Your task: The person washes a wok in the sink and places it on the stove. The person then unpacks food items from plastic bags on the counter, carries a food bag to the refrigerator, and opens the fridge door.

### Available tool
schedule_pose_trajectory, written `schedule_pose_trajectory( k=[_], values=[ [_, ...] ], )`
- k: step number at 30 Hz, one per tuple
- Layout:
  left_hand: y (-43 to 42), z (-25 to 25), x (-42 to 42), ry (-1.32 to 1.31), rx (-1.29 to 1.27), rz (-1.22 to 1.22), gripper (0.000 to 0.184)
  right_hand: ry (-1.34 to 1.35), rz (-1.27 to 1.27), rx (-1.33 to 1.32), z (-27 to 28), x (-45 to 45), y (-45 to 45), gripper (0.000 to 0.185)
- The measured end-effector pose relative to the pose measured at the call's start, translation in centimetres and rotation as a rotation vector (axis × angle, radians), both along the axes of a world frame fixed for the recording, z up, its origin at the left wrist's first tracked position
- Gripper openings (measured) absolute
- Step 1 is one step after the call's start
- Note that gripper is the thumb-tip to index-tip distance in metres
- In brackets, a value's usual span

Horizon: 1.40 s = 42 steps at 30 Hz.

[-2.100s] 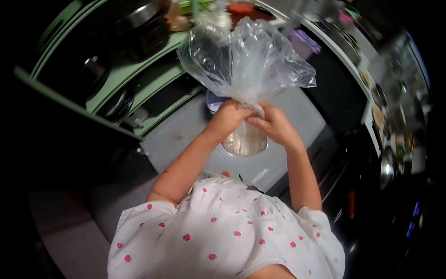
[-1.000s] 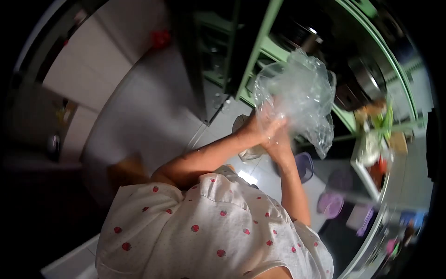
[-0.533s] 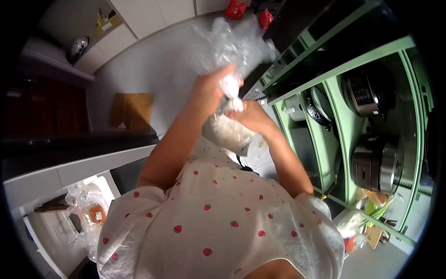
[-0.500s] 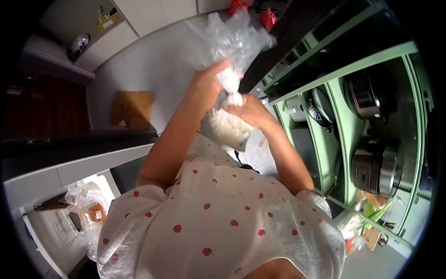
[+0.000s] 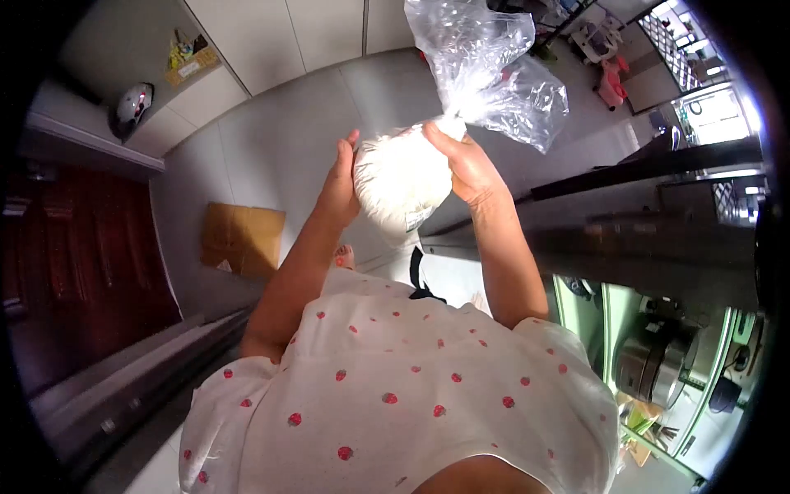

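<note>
Between my hands is a clear plastic bag (image 5: 403, 181) packed with something white, bulging into a rounded lump. Its neck is pulled tight, and the loose clear top flares up and to the right. My left hand (image 5: 339, 177) cups the lump's left side, thumb up and the other fingers partly hidden. At the right side near the neck, my right hand (image 5: 471, 165) grips the bag, with its thumb across the front and its fingers mostly hidden behind. A small printed patch shows low on the bag. Whether the neck is knotted or only twisted, I cannot tell.
A flat piece of cardboard (image 5: 241, 239) lies on the grey floor to the left, near a dark red door (image 5: 82, 255). At the right stand a dark panel (image 5: 609, 230) and green-framed shelves (image 5: 607, 329) holding a cooker (image 5: 650, 358). A helmet (image 5: 134, 104) sits on a ledge.
My left hand has moved from the bag's neck down to its left side. My right hand has shifted up beside the neck. The view has turned, bringing the room at the right into sight.
</note>
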<state>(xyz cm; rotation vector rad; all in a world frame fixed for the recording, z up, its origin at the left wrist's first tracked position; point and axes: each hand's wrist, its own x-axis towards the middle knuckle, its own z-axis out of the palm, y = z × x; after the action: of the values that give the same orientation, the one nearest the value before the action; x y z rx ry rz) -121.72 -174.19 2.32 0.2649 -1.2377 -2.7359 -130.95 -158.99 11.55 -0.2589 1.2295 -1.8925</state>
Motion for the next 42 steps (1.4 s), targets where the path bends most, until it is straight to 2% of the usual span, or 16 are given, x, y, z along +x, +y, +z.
schedule_pose_trajectory(
  k=[3,6,8,9,11,14,16,20,22,23,24,28,30,35,40,42],
  values=[
    [-2.0,1.2,-4.1,-0.096,0.201,0.043,0.074,0.004,-0.05,-0.194,-0.8,-4.1,-1.7,0.028],
    [-2.6,4.0,-8.6,0.082,0.445,-0.219,0.07,0.13,-0.08,-0.147,0.8,-8.9,-3.3,0.029],
    [-2.5,4.1,-12.8,0.235,0.197,-0.205,0.072,0.164,-0.185,-0.13,1.6,-12.9,-3.8,0.029],
    [-3.0,4.0,-14.7,0.351,0.136,-0.203,0.061,0.202,-0.259,-0.114,1.6,-14.8,-4.5,0.03],
    [-2.5,4.4,-18.9,0.32,0.045,-0.152,0.058,0.243,-0.337,-0.07,1.6,-19.2,-4.7,0.03],
    [-1.9,4.7,-25.1,0.292,-0.025,-0.115,0.072,0.28,-0.475,-0.027,1.5,-24.9,-4.4,0.032],
    [-1.9,5.8,-28.5,0.312,-0.176,-0.067,0.067,0.33,-0.532,0.178,2.0,-28.1,-4.4,0.037],
    [0.6,7.0,-37.6,0.283,-0.114,-0.06,0.059,0.394,-0.614,0.256,2.9,-36.3,-0.6,0.036],
    [1.9,7.1,-42.9,0.286,-0.122,-0.09,0.058,0.367,-0.641,0.152,3.1,-40.5,1.2,0.035],
    [-3.4,6.0,-40.0,0.282,-0.062,-0.106,0.058,0.27,-0.651,0.1,3.0,-37.0,-4.1,0.034],
    [-2.9,5.9,-43.2,0.27,-0.037,-0.145,0.058,0.155,-0.682,0.012,3.1,-39.5,-3.2,0.034],
    [-4.2,4.0,-47.7,0.148,0.007,-0.366,0.058,0.114,-0.863,-0.041,0.8,-42.1,-2.8,0.032],
    [-4.5,3.6,-52.0,0.133,0.078,-0.497,0.057,0.044,-0.941,0.072,0.6,-44.9,-2.7,0.032],
    [-1.2,2.3,-59.3,0.087,0.109,-0.766,0.056,0.129,-1.068,0.289,0.1,-47.4,0.7,0.029],
    [3.6,-1.6,-64.4,-0.079,0.143,-1.061,0.06,0.234,-1.379,0.13,-2.3,-49.6,4.3,0.027],
    [5.7,-2.3,-67.7,-0.164,0.163,-1.127,0.07,0.14,-1.412,0.132,-1.8,-52.0,6.2,0.022]
  ],
)
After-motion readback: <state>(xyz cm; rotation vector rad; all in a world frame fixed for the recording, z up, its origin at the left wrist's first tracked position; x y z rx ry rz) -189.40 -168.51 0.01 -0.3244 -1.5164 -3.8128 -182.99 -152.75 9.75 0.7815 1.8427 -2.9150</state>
